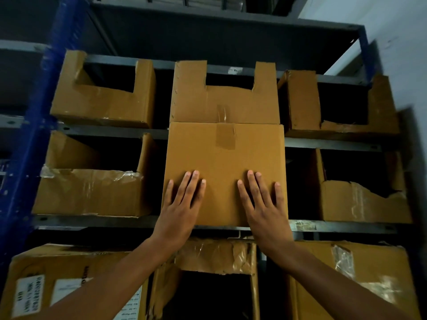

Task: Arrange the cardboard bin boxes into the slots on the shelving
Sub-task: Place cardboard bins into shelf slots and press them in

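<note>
The left hand [182, 204] and right hand [263, 204] press flat, fingers straight and slightly spread, on the plain brown square-fronted cardboard box [225, 153]. It sits in the middle slot of the grey metal shelving [104, 221], and how deep it sits is hidden. Above the fingertips is a brown tape patch [226, 136]. A torn open-fronted cardboard bin [90, 192] is left of the left hand and a ragged cut-away cardboard bin [362, 204] is right of the right hand. Both have dark, unreadable interiors. Under the left forearm, a white printed label [28, 294] is too blurred to read.
</note>
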